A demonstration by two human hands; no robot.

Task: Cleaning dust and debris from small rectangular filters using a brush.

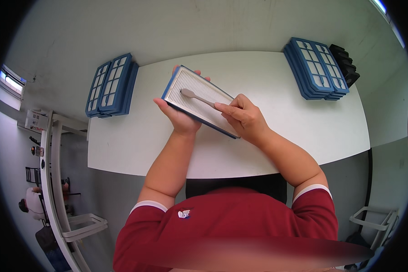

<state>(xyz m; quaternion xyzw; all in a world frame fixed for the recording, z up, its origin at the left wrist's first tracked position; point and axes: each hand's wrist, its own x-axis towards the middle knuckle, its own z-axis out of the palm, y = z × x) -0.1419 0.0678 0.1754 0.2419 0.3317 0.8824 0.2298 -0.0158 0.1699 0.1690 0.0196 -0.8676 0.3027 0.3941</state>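
My left hand [182,117] holds a rectangular pleated air filter [204,91] above the table, with its thumb along the near edge and fingertips showing past the far edge. White pleats face up inside a blue frame, and the filter lies at a slant. Between the thumb and fingers of my right hand [246,119] is the handle of a small toothbrush-like brush [199,97]. Its head rests on or just over the pleats near the filter's left end; the bristles are mostly hidden. My right hand covers part of the filter's right end.
Blue-framed filters are stacked at the back left [112,86] and back right [318,69] of the white table [129,146]. Black plastic parts [345,64] stand beside the right stack. A wall rises behind the table. Far left, a person [34,202] sits at another table.
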